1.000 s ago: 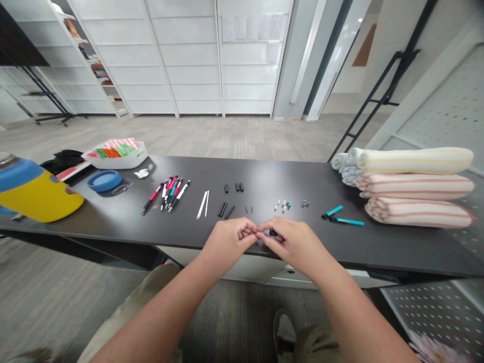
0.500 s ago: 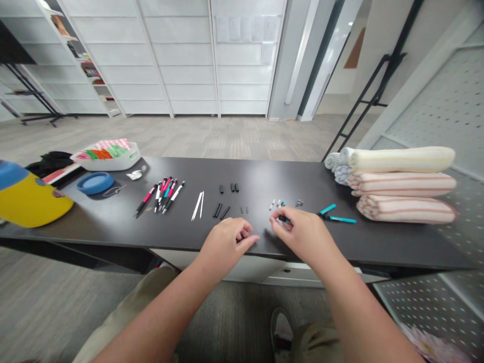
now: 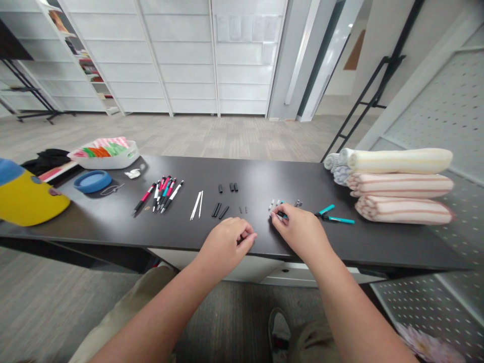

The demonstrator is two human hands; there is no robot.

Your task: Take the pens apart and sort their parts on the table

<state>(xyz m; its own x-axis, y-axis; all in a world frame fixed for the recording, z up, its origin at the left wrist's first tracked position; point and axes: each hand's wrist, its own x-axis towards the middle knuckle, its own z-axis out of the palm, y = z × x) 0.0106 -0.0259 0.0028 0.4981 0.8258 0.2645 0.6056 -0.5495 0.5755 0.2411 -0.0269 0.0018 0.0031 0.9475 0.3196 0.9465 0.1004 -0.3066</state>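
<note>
Head view: two teal barrels (image 3: 341, 220) lie beside the right hand (image 3: 297, 224).

The right hand (image 3: 298, 225) covers most of the dark piece (image 3: 281, 214) in its fingers, so its shape cannot be told. The curled fingers of the left hand (image 3: 229, 239) hide its palm; whether anything lies inside is unclear. Just beyond the right hand, small metal bits (image 3: 298, 203) are partly hidden and too tiny to make out, as are two dark slivers (image 3: 243, 209) farther left. The left edge cuts off a yellow-and-blue object (image 3: 32, 199); the near edge crops a shoe (image 3: 280, 333) and a pale flower (image 3: 427, 345). Sheets (image 3: 245, 28) on the far cabinet are too blurred to read.
</note>
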